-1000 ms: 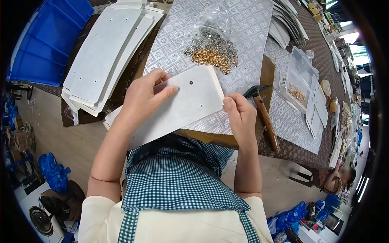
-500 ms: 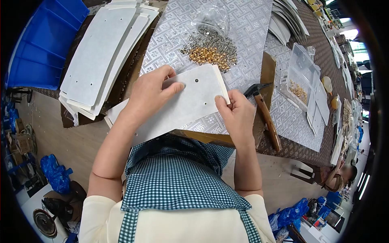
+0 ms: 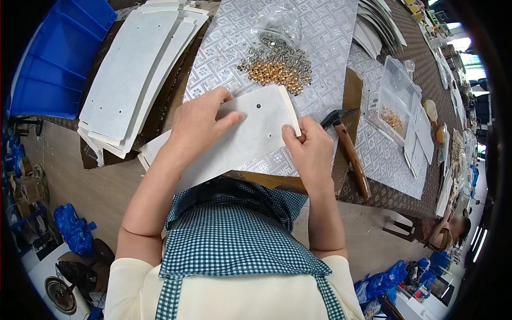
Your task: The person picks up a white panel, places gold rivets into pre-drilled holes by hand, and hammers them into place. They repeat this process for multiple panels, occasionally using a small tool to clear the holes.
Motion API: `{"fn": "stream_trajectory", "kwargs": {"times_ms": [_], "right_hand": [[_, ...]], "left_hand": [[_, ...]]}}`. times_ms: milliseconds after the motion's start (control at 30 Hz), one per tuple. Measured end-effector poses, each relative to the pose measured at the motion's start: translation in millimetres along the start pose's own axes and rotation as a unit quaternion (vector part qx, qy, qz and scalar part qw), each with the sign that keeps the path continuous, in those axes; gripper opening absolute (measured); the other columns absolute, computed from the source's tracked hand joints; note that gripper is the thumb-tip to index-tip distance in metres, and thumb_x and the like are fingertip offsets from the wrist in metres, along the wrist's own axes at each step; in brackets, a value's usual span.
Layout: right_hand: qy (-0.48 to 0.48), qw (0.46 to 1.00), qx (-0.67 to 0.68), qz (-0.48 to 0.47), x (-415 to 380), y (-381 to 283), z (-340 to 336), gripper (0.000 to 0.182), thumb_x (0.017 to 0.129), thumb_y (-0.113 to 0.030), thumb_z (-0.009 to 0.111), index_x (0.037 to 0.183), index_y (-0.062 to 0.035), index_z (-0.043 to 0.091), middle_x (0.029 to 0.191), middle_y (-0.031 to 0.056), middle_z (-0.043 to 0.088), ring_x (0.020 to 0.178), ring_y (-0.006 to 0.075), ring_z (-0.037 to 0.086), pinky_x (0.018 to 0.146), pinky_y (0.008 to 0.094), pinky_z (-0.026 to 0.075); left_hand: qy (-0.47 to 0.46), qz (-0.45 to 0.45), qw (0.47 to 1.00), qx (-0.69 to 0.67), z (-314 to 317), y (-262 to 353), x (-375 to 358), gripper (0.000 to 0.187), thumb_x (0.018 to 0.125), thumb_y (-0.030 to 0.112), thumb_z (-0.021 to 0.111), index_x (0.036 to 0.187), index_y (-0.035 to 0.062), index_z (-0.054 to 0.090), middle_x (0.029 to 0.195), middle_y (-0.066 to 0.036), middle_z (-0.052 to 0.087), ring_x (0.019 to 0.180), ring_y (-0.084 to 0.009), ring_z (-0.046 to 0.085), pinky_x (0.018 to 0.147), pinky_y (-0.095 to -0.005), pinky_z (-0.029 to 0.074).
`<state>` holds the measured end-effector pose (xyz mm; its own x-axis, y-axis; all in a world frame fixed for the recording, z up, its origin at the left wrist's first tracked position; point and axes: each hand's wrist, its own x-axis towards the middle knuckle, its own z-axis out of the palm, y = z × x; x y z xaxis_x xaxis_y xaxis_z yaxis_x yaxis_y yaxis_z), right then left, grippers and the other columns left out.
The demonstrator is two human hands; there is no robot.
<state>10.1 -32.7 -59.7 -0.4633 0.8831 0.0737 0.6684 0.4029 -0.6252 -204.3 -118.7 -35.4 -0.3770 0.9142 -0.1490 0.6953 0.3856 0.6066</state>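
Observation:
Both hands hold a pale panel (image 3: 234, 138) with punched holes, tilted over the table's near edge. My left hand (image 3: 200, 120) grips its far long side, thumb on top and fingers hidden behind. My right hand (image 3: 309, 152) pinches the right end between thumb and bent fingers. A dark stud-like dot fills one hole near the far right corner; the hole below it looks lighter. Just beyond the panel lies a pile of gold rivet pieces (image 3: 274, 73), with silver pieces (image 3: 288, 54) behind them. A hammer (image 3: 349, 152) with a wooden handle rests right of my right hand.
Stacked pale panels (image 3: 130, 74) lie at left beside a blue bin (image 3: 58, 58). A clear plastic bag (image 3: 277, 24) sits behind the rivets. At right are an open clear plastic box (image 3: 394, 101) with gold pieces and more panels (image 3: 418, 141). Another person (image 3: 442, 232) is at far right.
Almost nothing differs. My right hand has shifted slightly along the panel's right end, and my left forearm has moved a little to the right.

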Motion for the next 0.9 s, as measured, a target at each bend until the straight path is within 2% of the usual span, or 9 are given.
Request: {"fn": "stream_trajectory", "kwargs": {"times_ms": [67, 167, 267, 300, 367, 633, 733, 833, 900], "right_hand": [[-0.001, 1.0, -0.018, -0.013, 0, -1, -2, 0.023, 0.086, -0.023, 0.07, 0.082, -0.0028, 0.059, 0.073, 0.0125, 0.063, 0.063, 0.0299, 0.063, 0.06, 0.0421, 0.049], [0.007, 0.999, -0.033, -0.028, -2, -5, -9, 0.019, 0.086, -0.019, 0.071, 0.086, -0.002, 0.062, 0.075, 0.0122, 0.064, 0.063, 0.0281, 0.064, 0.06, 0.0406, 0.05], [0.089, 0.993, 0.06, -0.042, 3, -9, -23, 0.016, 0.084, -0.007, 0.073, 0.096, 0.0023, 0.068, 0.075, 0.0102, 0.064, 0.059, 0.0143, 0.058, 0.057, 0.0294, 0.047], [0.109, 0.99, 0.072, -0.06, 8, -10, -29, 0.013, 0.083, -0.001, 0.072, 0.096, 0.0012, 0.068, 0.08, 0.0081, 0.065, 0.058, 0.0125, 0.056, 0.058, 0.0265, 0.047], [0.116, 0.988, 0.022, -0.1, 25, -5, -38, 0.013, 0.083, -0.001, 0.072, 0.096, -0.0007, 0.069, 0.083, 0.0076, 0.065, 0.058, 0.0119, 0.054, 0.056, 0.0267, 0.046], [-0.003, 0.997, -0.008, -0.083, 79, 23, -25, 0.012, 0.082, -0.01, 0.07, 0.092, -0.0021, 0.07, 0.083, 0.0081, 0.066, 0.066, 0.0173, 0.057, 0.065, 0.0321, 0.049], [-0.042, 0.998, -0.002, -0.051, 85, 20, -21, 0.008, 0.083, -0.013, 0.069, 0.086, -0.0051, 0.069, 0.085, 0.0108, 0.067, 0.081, 0.0283, 0.066, 0.074, 0.039, 0.052], [-0.071, 0.997, 0.024, -0.02, 87, 14, -17, 0.01, 0.082, -0.013, 0.069, 0.086, -0.0043, 0.069, 0.085, 0.0115, 0.068, 0.084, 0.0266, 0.067, 0.078, 0.0382, 0.052], [-0.048, 0.997, 0.027, -0.061, 90, 20, -16, 0.018, 0.08, -0.012, 0.072, 0.094, -0.0007, 0.071, 0.084, 0.0095, 0.069, 0.069, 0.0186, 0.061, 0.068, 0.0324, 0.051]], "left_hand": [[0.009, 0.029, 0.999, 0.038, -1, 5, -4, 0.045, 0.082, 0.038, 0.075, 0.107, 0.0037, 0.063, 0.099, -0.015, 0.072, 0.089, -0.033, 0.07, 0.078, -0.0431, 0.053], [0.005, 0.026, 0.999, 0.045, 2, 4, -4, 0.047, 0.081, 0.038, 0.077, 0.109, 0.0044, 0.061, 0.103, -0.015, 0.071, 0.092, -0.0334, 0.069, 0.078, -0.0439, 0.052], [0.014, 0.042, 0.998, 0.041, 5, 0, -2, 0.047, 0.08, 0.039, 0.077, 0.108, 0.0044, 0.06, 0.104, -0.015, 0.071, 0.093, -0.0337, 0.069, 0.078, -0.0445, 0.052], [0.013, 0.041, 0.998, 0.04, 6, -1, -2, 0.048, 0.08, 0.039, 0.077, 0.108, 0.0044, 0.06, 0.104, -0.015, 0.071, 0.093, -0.0339, 0.068, 0.078, -0.0445, 0.052], [0.011, 0.041, 0.998, 0.041, 6, -1, -2, 0.048, 0.08, 0.04, 0.077, 0.108, 0.0046, 0.06, 0.104, -0.015, 0.07, 0.093, -0.0343, 0.068, 0.078, -0.0446, 0.051], [0.015, 0.032, 0.998, 0.043, 6, -1, -3, 0.048, 0.079, 0.036, 0.079, 0.111, 0.0051, 0.06, 0.105, -0.015, 0.07, 0.095, -0.0344, 0.068, 0.081, -0.0436, 0.051], [0.003, 0.017, 0.999, 0.037, 5, 1, -2, 0.048, 0.079, 0.034, 0.08, 0.112, 0.0053, 0.061, 0.106, -0.015, 0.07, 0.096, -0.0341, 0.068, 0.082, -0.0429, 0.051], [-0.001, 0.012, 0.999, 0.033, 5, 0, -1, 0.047, 0.079, 0.034, 0.08, 0.112, 0.0055, 0.061, 0.107, -0.015, 0.07, 0.096, -0.0338, 0.068, 0.083, -0.0427, 0.052], [-0.007, 0.005, 0.999, 0.035, 4, 0, -1, 0.048, 0.078, 0.034, 0.08, 0.112, 0.0052, 0.061, 0.108, -0.015, 0.07, 0.097, -0.0337, 0.068, 0.084, -0.0429, 0.052]]}}
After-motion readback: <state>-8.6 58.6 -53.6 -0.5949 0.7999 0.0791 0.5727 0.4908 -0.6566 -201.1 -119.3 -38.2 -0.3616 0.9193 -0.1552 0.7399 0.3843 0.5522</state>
